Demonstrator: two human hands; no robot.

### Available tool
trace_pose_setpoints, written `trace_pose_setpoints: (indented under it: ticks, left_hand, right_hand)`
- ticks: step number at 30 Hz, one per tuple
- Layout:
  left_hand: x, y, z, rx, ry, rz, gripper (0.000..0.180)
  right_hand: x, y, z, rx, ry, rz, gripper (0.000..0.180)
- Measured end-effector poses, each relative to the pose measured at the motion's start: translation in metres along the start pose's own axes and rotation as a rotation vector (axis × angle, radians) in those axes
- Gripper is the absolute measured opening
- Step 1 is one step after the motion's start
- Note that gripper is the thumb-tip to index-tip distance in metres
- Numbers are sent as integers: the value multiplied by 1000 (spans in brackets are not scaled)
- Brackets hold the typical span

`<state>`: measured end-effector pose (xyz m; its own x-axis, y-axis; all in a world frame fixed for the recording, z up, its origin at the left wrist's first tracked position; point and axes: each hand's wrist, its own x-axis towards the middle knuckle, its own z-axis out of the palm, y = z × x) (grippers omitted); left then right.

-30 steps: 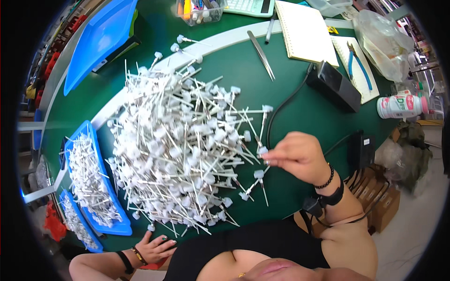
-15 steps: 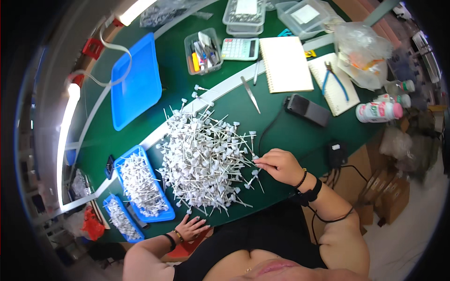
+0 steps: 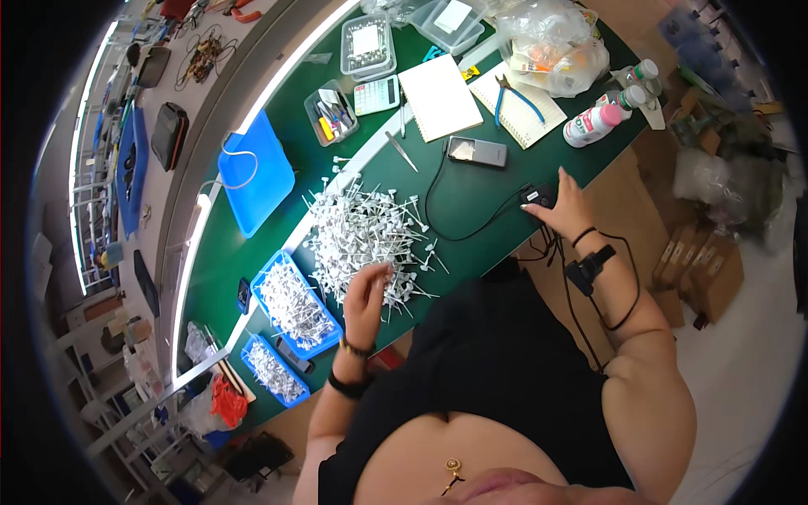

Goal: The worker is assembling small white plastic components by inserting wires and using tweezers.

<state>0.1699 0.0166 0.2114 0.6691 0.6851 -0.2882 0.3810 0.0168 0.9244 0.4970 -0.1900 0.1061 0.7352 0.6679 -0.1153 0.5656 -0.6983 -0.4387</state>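
Observation:
A big heap of small pieces with whitish heads on thin metal shanks [image 3: 358, 227] lies on the green table [image 3: 471, 202]. At its near edge is my left hand [image 3: 366, 303], its fingers curled together; whether a piece is between them is hidden. Over by the table's right edge, my right hand [image 3: 571, 210] has thumb and fingers spread around a small black box with cables [image 3: 539, 195]; I cannot tell whether it touches the box. Left of the heap, similar pieces fill a blue tray [image 3: 335, 335] and a smaller blue tray [image 3: 297, 401].
Behind the heap stand an empty blue tray [image 3: 265, 181], a pen box [image 3: 332, 114] and a calculator [image 3: 376, 95]. Tweezers [image 3: 401, 151], a notebook [image 3: 439, 97], blue-handled pliers [image 3: 503, 97], a grey device [image 3: 477, 151] and a pink-capped bottle [image 3: 592, 126] lie or stand farther right.
My right hand has left the heap's right side and moved right to the black box, fingers now spread. My left hand has risen from the table's near edge onto the heap. The view has shifted.

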Motion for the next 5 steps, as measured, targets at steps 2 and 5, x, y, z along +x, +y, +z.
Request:
trace_pose_setpoints:
  ticks: [2,5]
  left_hand:
    - [50,19,15,398,-84,246,23]
    - [80,29,43,428,-69,257,27]
  right_hand:
    - [-4,-1,10,19,-205,140,112]
    - [-7,-19,8,-119,-402,204,113]
